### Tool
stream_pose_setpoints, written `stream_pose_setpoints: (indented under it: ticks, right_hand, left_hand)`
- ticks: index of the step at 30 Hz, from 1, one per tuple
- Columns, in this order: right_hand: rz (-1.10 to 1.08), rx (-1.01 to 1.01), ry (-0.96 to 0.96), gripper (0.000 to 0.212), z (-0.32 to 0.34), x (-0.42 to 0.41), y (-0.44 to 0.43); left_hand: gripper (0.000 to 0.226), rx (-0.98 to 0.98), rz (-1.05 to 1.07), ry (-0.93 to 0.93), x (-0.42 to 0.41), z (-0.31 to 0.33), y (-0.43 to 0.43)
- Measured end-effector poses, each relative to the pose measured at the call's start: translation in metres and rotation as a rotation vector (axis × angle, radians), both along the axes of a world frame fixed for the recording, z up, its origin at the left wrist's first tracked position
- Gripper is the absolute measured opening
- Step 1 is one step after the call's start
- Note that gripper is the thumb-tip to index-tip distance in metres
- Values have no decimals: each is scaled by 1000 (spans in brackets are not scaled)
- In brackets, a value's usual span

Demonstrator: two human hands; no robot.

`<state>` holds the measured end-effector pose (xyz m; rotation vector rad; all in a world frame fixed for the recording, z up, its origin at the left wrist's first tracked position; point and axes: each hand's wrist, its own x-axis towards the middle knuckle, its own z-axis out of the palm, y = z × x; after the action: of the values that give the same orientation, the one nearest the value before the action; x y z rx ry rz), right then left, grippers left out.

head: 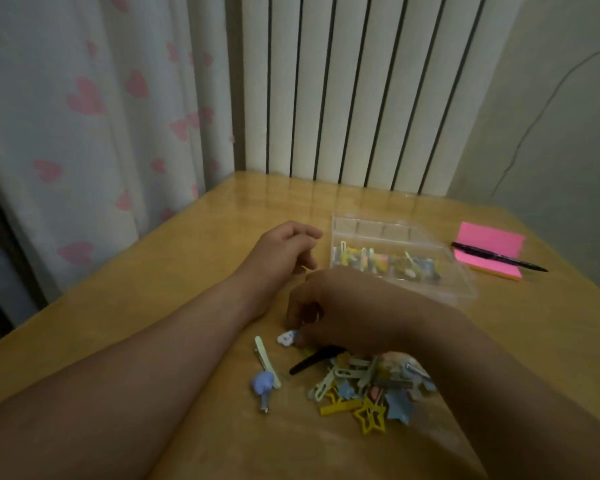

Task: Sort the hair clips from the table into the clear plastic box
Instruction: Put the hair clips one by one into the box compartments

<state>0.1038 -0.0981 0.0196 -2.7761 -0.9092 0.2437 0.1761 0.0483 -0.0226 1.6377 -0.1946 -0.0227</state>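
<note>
At the pile's (368, 386) far-left edge | right hand (354, 310) pinches cloud clip (286, 338) | left hand (284, 247) idle, loosely curled, empty | clear plastic box (413, 233) just beyond right hand, long axis crosswise

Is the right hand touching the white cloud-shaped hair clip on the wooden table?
Touching. The head view shows the right hand with fingertips on the white cloud-shaped hair clip at its right edge.

The yellow surface (187, 271) holds a clear box (451, 287), pink notes (489, 245) to the box's right, and a clip pile (361, 386) nearer than the box
</note>
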Motion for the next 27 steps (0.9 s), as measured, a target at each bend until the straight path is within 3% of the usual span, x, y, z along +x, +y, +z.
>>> stream_pose_setpoints:
  ticks: [7,9,13,20,27]
  right_hand:
    - [-25,139,93,22,8,1,-8]
    - [-111,308,58,26,19,3,-18]
    - [-434,581,-101,8,32,19,-60]
    - [-624,441,-40,7,1,35,-87]
    - [-714,415,-154,10,-17,44,-75]
  left_hand:
    - [24,-97,-37,18,3,-1,2]
    - [22,-81,-83,-3,0,0,3]
    - [16,126,-123,-124,-7,-3,-3]
    - [15,190,-131,-174,-8,-6,-5]
    - [15,204,-131,-178,-7,-8,-7]
